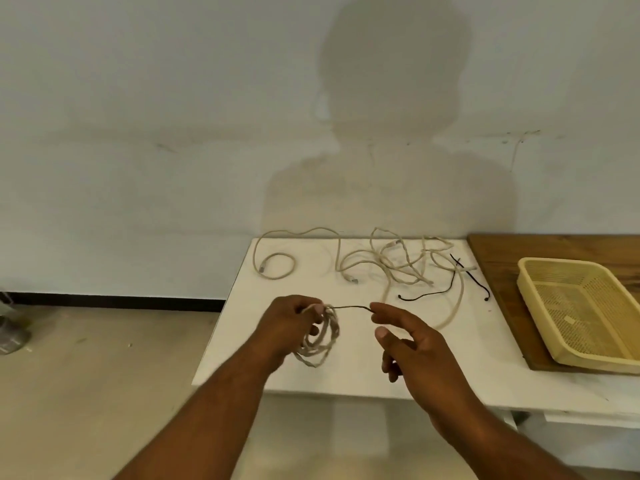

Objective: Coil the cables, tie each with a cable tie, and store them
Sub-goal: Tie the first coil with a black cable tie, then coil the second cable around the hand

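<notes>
Clenching coil [323,339] in left hand [291,327] to keep loops bunched, running cable tie [349,307] over to right hand [412,344], loose-fingered, can't tell if pinching it

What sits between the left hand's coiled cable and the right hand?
Head view: a thin dark cable tie spans the gap, from the coiled cable in the left hand to the index fingertip of the right hand.

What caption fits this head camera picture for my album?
Left hand holds a coiled cable; right hand touches its cable tie.
</notes>
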